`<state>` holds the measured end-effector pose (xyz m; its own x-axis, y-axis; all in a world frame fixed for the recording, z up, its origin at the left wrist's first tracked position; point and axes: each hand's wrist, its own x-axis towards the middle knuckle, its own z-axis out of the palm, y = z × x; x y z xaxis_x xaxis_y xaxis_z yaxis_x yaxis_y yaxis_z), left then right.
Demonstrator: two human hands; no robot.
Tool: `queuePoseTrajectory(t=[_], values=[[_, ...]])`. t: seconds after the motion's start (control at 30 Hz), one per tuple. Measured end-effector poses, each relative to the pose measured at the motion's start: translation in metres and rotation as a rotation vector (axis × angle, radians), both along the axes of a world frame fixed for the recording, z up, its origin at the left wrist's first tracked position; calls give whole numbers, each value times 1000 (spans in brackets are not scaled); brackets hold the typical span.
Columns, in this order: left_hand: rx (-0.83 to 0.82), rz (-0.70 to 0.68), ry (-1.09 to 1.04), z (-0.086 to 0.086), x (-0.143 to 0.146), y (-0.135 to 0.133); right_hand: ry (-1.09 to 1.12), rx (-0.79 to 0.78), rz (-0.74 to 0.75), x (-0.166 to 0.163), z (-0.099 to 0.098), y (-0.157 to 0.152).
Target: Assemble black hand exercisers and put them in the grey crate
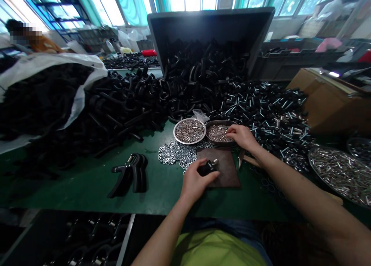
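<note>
My left hand (196,179) is closed round a small black knob with a metal stud (209,167), held on a brown mat (224,169) on the green table. My right hand (242,136) reaches into a dark round dish of small metal parts (216,132), its fingers pinched at the dish's right rim; what they pinch is too small to name. A silvery dish of rings (189,130) sits just left of it. Loose washers (175,153) lie scattered in front of the dishes.
A few assembled black handles (130,175) lie at the left of the mat. Heaps of black curved handles (121,103) and black knobs with bolts (261,103) fill the back. A tipped black bin (211,30) spills parts. A metal tray of pins (339,173) and a cardboard box (327,99) stand right.
</note>
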<state>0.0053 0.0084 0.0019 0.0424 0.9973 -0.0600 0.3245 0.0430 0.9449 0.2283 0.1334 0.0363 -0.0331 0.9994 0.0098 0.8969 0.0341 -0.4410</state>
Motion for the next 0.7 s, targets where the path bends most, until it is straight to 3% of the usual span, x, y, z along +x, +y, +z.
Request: queuePoseTrajectory(t=[0.07, 0.17, 0.23, 0.3, 0.47, 0.7], values=[[-228, 93, -364, 4, -3, 3, 161, -14, 41, -8, 4, -22], [-541, 184, -867, 10, -7, 4, 604, -80, 101, -24, 5, -63], [-679, 219, -1064, 14, -9, 1, 848, -116, 109, -36, 5, -87], [-756, 211, -1190, 19, -9, -2, 909, -121, 119, -45, 3, -103], [-818, 157, -1325, 32, -4, -10, 912, -2, 253, -54, -6, -109], [-788, 143, -1178, 29, 0, -11, 875, -34, 256, -53, -11, -102]])
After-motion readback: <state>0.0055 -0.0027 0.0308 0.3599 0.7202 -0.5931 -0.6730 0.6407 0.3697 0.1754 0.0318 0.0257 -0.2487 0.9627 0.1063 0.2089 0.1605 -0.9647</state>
